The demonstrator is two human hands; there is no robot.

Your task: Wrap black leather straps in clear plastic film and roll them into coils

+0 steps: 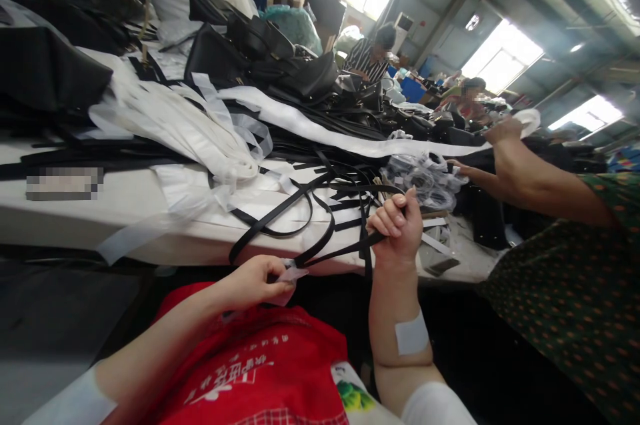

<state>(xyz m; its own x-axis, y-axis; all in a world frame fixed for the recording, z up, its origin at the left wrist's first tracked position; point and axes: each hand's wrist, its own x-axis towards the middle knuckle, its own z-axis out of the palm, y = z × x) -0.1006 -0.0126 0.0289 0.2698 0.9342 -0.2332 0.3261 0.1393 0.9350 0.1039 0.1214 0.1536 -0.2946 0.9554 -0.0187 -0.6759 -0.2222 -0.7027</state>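
Observation:
My right hand [400, 231] is closed in a fist around a black strap [345, 249], raised just above the table's front edge. The strap runs down and left toward my left hand [259, 283], which pinches a small piece of translucent plastic film [296, 274] at the strap's end. Whether those left fingers also grip the strap itself is hidden. More black straps [270, 217] loop across the table between and beyond my hands. Behind them lies a bundle of white strips [200, 135], with a loose translucent strip [145, 231] hanging over the edge.
A co-worker's arm [535, 178] at the right reaches over plastic-wrapped rings [420, 178] and holds a long white band [320, 131]. Black bags [260, 45] pile up behind. The white table [125, 201] spans the front. Two people [370, 55] sit farther back.

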